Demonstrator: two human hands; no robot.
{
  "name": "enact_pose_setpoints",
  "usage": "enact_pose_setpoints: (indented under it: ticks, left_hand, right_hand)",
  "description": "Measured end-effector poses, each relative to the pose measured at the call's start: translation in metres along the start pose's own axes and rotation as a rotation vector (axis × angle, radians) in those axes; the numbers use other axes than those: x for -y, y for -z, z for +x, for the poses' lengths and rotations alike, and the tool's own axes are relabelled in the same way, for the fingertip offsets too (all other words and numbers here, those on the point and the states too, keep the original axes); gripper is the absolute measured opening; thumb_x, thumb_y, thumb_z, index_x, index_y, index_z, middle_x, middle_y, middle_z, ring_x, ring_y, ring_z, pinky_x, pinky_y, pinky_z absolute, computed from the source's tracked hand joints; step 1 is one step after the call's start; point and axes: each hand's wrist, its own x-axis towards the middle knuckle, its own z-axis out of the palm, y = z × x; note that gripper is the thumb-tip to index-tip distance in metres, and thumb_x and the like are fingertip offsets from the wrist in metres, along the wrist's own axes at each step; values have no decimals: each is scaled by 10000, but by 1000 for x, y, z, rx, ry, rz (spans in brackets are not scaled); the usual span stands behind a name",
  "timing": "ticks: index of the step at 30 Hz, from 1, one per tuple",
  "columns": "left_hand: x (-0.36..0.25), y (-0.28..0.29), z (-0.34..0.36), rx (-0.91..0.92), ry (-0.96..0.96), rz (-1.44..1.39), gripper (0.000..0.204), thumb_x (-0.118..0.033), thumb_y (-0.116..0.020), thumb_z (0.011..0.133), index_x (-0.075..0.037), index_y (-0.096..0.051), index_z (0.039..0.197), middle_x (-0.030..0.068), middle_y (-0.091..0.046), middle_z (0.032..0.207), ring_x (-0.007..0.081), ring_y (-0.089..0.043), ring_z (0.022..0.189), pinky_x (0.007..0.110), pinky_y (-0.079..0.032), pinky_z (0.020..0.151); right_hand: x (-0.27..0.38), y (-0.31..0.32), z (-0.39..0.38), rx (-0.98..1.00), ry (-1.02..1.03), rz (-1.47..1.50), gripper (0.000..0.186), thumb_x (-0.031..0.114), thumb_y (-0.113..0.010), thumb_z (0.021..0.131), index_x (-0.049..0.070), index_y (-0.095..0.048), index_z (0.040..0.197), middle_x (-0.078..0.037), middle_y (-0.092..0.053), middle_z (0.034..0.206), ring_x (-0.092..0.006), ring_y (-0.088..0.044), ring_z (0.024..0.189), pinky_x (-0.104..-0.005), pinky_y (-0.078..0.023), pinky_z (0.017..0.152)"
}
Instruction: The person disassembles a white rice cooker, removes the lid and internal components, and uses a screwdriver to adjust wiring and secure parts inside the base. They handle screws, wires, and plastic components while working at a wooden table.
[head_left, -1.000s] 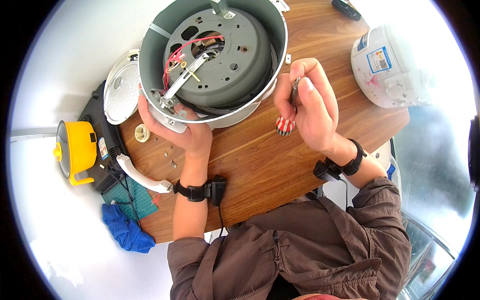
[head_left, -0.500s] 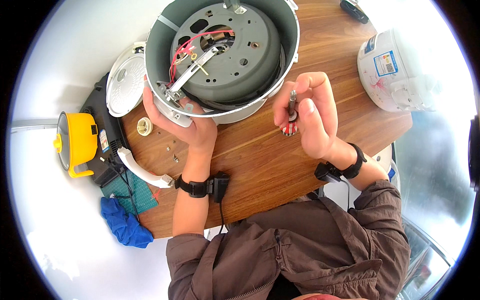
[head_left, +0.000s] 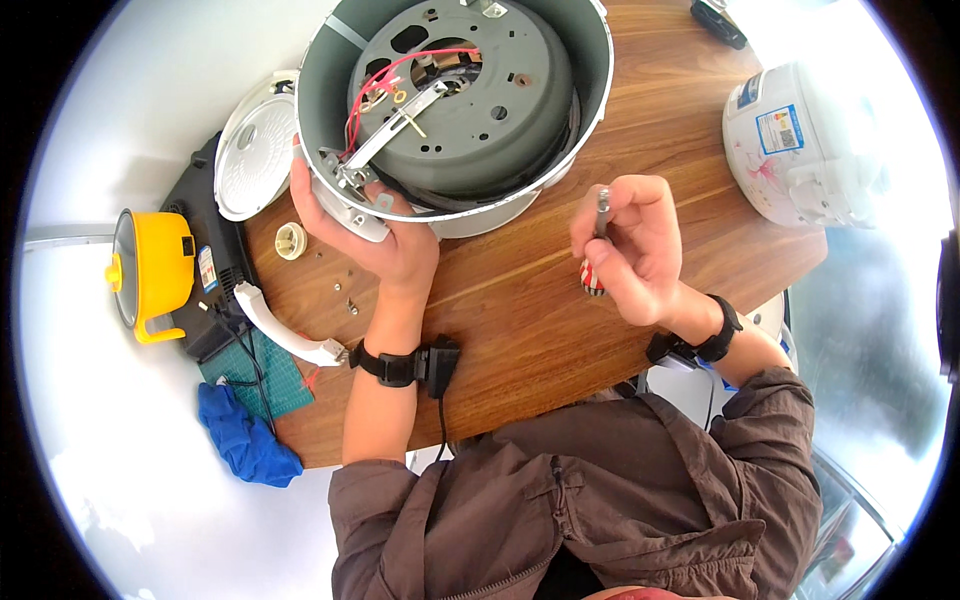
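Note:
An opened rice cooker housing (head_left: 318, 95) is tilted at the top, showing its grey metal heater cover (head_left: 470, 165). Inside it are red wires (head_left: 352, 125) with ring terminals and a bare metal strip (head_left: 395, 128). My left hand (head_left: 400, 250) grips the housing's lower left rim, thumb by a small metal bracket. To the right, apart from the housing, my right hand (head_left: 640, 255) is closed around a short screwdriver (head_left: 592, 280) with a striped red, white and black handle. Its metal shaft points up between my fingers; whether a screw sits at the tip I cannot tell.
Left on the wooden table are a white perforated lid (head_left: 255, 150), a round cream part (head_left: 290, 241), loose screws (head_left: 352, 308) and a curved white handle (head_left: 285, 330). Beyond are a yellow pot (head_left: 165, 260), black appliance (head_left: 220, 250), green mat (head_left: 285, 385) and blue cloth (head_left: 240, 435). A white rice cooker (head_left: 775, 140) stands right.
My right hand has moved slightly right and down with the screwdriver, turning it a little. My left hand keeps its grip; the housing sits slightly higher and further right in view.

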Motion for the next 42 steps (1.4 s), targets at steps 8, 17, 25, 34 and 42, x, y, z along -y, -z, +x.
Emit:
enact_pose_setpoints:
  ticks: [8,17,25,34,42]
  left_hand:
    - [-1,0,3,-4,-32,14,635,-128,-543,1049,12,-201,1566,196,-375,1506,275,-451,1367,422,-336,1171]
    - [1,-1,1,-21,-34,3,650,-154,-558,1051,17,-200,1566,201,-377,1509,281,-441,1376,422,-334,1171]
    - [0,-1,0,2,-12,-36,628,-128,-501,1054,29,-178,1569,222,-306,1576,319,-374,1445,444,-289,1206]
    - [1,-2,-1,-6,-13,-20,625,-98,-484,1034,52,-189,1563,259,-297,1579,367,-333,1474,472,-264,1223]
    - [6,1,0,5,-37,-12,612,-39,-457,1028,21,-174,1568,259,-264,1605,358,-354,1463,470,-301,1198]
  right_hand:
    - [-7,10,6,26,291,-160,453,-145,-391,878,24,-339,1295,-100,-538,877,-124,-441,700,-281,-417,665]
    - [-11,7,9,37,372,-221,359,-132,-418,903,39,-450,1217,-109,-594,874,-161,-508,749,-333,-434,727]
    - [-30,14,-16,131,114,-285,272,2,-619,944,56,-481,1172,-101,-643,965,-201,-592,848,-351,-465,796]
    - [-28,31,-20,185,-127,-346,329,68,-714,931,49,-560,1222,-65,-656,919,-167,-599,784,-316,-498,747]
    - [68,37,34,52,30,-642,389,167,-674,995,-20,-538,1307,-60,-645,888,-114,-587,744,-250,-479,680]
